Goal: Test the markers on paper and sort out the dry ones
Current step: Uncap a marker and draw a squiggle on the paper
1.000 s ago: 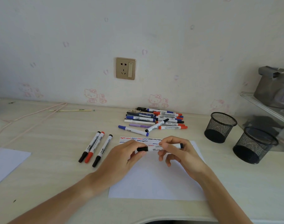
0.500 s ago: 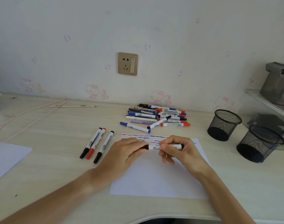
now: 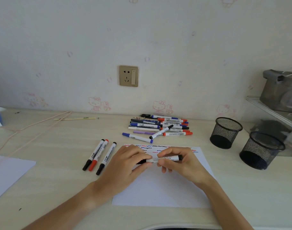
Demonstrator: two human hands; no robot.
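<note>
Marker pile (image 3: 158,127) blocks behind; two mesh cups (image 3: 225,132) crowd right.

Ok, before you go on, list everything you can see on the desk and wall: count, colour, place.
held marker: one, white barrel, black ends, over the paper, gripped by both hands
test paper: one, white, red, blue and black squiggles along its far edge, centre of desk
set-aside markers: three, two black, one red, left of the paper
marker pile: exact count unclear, blue, red, black, one purple, behind the paper
mesh cups: two, black, right side of desk
second sheet: one, white, left edge
cord: pink, far left of desk
wall socket: one, gold
left hand: pinches the marker's cap end
right hand: holds the barrel
</note>
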